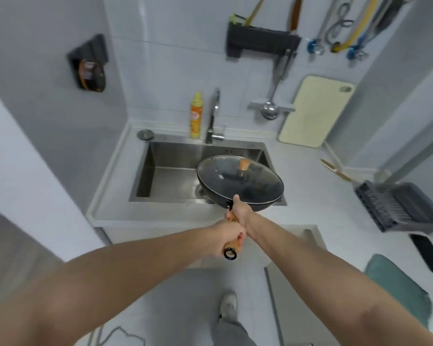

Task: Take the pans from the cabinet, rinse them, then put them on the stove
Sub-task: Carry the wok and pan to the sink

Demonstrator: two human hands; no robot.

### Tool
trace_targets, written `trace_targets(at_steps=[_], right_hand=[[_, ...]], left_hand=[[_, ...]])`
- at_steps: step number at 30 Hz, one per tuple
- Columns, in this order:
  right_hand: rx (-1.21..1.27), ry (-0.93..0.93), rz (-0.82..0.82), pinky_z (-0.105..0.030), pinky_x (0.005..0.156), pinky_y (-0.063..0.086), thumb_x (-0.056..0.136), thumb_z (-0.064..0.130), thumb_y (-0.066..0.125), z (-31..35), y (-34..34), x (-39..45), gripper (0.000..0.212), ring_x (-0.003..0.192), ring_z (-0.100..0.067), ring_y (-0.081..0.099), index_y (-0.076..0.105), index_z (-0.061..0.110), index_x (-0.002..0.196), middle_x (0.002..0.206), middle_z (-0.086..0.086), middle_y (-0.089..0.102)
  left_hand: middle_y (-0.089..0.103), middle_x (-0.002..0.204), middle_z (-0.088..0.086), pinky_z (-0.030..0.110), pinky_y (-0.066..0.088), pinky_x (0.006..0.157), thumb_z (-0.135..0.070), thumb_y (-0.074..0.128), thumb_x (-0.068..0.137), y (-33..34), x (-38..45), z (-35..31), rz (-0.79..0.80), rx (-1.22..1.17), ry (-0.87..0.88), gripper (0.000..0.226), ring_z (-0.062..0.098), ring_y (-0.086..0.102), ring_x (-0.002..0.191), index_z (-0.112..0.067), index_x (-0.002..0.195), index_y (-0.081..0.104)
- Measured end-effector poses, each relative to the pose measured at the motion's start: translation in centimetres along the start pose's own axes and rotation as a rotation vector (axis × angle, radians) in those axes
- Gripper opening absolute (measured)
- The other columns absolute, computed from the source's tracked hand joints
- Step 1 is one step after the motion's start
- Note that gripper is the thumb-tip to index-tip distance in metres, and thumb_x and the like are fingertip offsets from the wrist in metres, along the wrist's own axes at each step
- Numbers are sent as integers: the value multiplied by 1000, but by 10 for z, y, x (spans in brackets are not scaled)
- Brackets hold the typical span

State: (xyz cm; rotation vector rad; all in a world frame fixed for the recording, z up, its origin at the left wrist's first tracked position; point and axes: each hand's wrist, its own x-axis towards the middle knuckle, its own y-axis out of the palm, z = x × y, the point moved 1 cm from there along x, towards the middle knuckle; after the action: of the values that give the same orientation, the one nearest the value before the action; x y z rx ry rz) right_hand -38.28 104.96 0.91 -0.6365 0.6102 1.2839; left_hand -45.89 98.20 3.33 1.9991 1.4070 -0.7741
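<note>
The pan (240, 186) hangs at the centre of the frame, over the right part of the sink (170, 171); its long axis runs from the bowl down along the wooden handle (231, 242) toward the lower middle of the frame, straight back to the person. Both hands are closed around that handle; the right hand (238, 211) sits higher, touching the pan's rim, so it is the nearer to the bowl; the left hand (229, 234) grips lower, just above the black hanging ring. A glass lid (238, 178) with a wooden knob still covers the pan; nothing can be made out inside it through the glass. The sink basin looks empty and dry, its drain just left of the pan; the tap (214, 116) stands above, at upper centre, shut off as far as can be seen. Rinsing likely needs the lid off first, which would free one hand.
</note>
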Motion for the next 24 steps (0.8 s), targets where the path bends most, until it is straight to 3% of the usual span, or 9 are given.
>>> trace_targets(at_steps=[3,8,11,16,20,24], right_hand=[[-88,22,82,-30,46,35,103,50,33,11,52,24,55,43,-18,41,53,5,79,40,-4,47],[-151,109,195,-27,50,35,102,49,38,25,115,64,53,48,-15,42,48,8,69,40,-2,46],[-175,169,259,-25,46,35,102,50,38,39,136,88,50,46,-13,43,47,10,73,42,-2,46],[-269,191,321,-28,54,41,101,52,36,62,160,140,54,51,-15,48,52,8,76,42,-3,52],[-346,217,352,-33,61,47,102,48,34,71,171,162,53,54,-19,51,54,6,75,48,-5,53],[-441,178,423,-26,49,40,105,36,31,76,179,183,37,50,-15,46,46,13,80,51,-3,48]], left_hand=[[48,55,5,24,40,46,-1,47,70,-47,13,-5,-51,-73,-43,10,14,48,46,-10,74,46],[50,54,3,19,41,46,1,41,85,-99,39,-17,-153,-274,-79,14,9,46,41,-11,88,47],[51,61,5,19,44,46,-1,46,90,-123,60,-28,-190,-379,-124,19,9,47,44,-10,107,46],[51,68,8,20,44,47,-2,49,90,-148,99,-57,-220,-461,-172,42,10,47,48,-5,131,46],[54,73,9,20,45,46,2,50,87,-163,123,-70,-298,-526,-192,42,11,49,49,-15,125,49],[52,70,8,17,44,41,2,50,87,-178,137,-79,-303,-569,-244,20,10,50,45,-7,104,53]])
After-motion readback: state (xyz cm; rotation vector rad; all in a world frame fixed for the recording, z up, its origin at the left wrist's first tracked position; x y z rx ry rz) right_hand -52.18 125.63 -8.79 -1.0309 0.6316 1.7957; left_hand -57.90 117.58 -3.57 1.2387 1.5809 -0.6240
